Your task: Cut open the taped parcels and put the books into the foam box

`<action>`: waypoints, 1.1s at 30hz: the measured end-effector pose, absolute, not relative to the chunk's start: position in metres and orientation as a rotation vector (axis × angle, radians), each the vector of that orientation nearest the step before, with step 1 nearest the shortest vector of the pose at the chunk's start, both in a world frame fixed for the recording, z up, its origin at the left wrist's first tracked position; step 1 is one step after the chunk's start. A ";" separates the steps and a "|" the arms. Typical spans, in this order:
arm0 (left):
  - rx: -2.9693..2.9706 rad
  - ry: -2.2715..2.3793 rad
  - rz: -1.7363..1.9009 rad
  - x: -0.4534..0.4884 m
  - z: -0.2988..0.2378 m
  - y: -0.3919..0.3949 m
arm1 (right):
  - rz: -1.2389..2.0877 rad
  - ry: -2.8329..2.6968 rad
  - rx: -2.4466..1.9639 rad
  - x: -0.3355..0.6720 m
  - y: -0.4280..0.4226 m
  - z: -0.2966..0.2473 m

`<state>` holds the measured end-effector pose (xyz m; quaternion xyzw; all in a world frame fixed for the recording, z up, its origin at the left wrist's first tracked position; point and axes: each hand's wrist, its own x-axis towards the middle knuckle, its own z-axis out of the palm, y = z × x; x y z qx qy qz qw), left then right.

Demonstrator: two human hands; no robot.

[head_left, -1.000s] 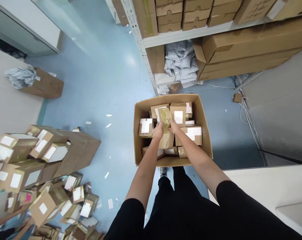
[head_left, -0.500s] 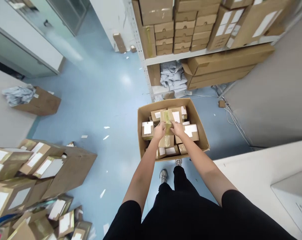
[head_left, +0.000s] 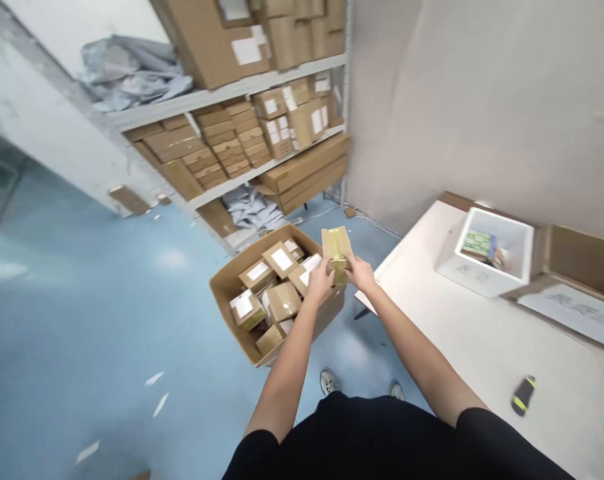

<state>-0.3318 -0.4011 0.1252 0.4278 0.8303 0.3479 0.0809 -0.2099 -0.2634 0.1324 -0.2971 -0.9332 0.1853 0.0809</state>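
Both my hands grip one small taped cardboard parcel (head_left: pixel 336 245), held up in front of me. My left hand (head_left: pixel 320 281) clasps its lower left side and my right hand (head_left: pixel 361 273) its lower right side. The parcel hangs above the right rim of a big open carton (head_left: pixel 231 313) on the blue floor. Several similar small parcels with white labels (head_left: pixel 281 259) lie inside that carton.
A white table (head_left: pixel 487 333) runs along my right with a white foam box (head_left: pixel 487 257), a paper sheet (head_left: pixel 572 308) and a black-and-yellow handheld device (head_left: pixel 523 395). Metal shelving (head_left: pixel 242 87) with stacked cartons and grey mailer bags (head_left: pixel 249 205) stands behind. My shoes (head_left: pixel 328 383) are below.
My hands lifted the parcel out of the carton and swung it right toward the table. My head turned right, so the pile of parcels at left left the view.
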 end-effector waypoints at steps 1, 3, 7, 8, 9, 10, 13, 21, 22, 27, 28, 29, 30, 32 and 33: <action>1.334 2.439 1.041 -0.310 0.126 -0.383 | 0.551 -2.760 -0.951 -0.181 -0.252 0.133; 1.438 2.356 1.024 -0.259 0.123 -0.346 | 0.556 -2.693 -1.075 -0.117 -0.229 0.129; 1.610 2.150 0.946 -0.143 0.104 -0.278 | 0.573 -2.529 -1.323 0.020 -0.191 0.105; 1.639 2.092 0.925 -0.113 0.097 -0.263 | 0.579 -2.488 -1.380 0.053 -0.183 0.097; 1.659 2.039 0.909 -0.085 0.091 -0.249 | 0.586 -2.450 -1.431 0.085 -0.176 0.089; 1.671 1.992 0.895 -0.057 0.083 -0.237 | 0.593 -2.416 -1.474 0.114 -0.170 0.080; 1.696 1.900 0.866 0.013 0.059 -0.209 | 0.608 -2.345 -1.555 0.187 -0.156 0.054; 1.777 1.769 0.222 0.106 -0.014 -0.219 | 0.920 -2.412 -1.797 0.292 -0.169 -0.032; 1.770 1.777 0.132 0.107 -0.019 -0.223 | 0.976 -2.433 -1.786 0.300 -0.173 -0.041; 1.787 1.975 0.006 0.082 -0.006 -0.189 | 0.986 -2.463 -1.702 0.310 -0.178 -0.059; 1.857 1.927 -0.019 0.073 0.000 -0.171 | 0.949 -2.441 -1.719 0.309 -0.176 -0.058; 1.911 1.873 -0.076 0.066 0.005 -0.152 | 0.908 -2.408 -1.743 0.309 -0.174 -0.055; 1.963 1.802 -0.141 0.061 0.009 -0.133 | 0.865 -2.368 -1.776 0.310 -0.171 -0.052; 1.996 1.672 -0.345 0.057 0.011 -0.099 | 0.798 -2.274 -1.877 0.320 -0.166 -0.047; 2.001 1.617 -0.453 0.057 0.008 -0.086 | 0.775 -2.218 -1.953 0.328 -0.164 -0.046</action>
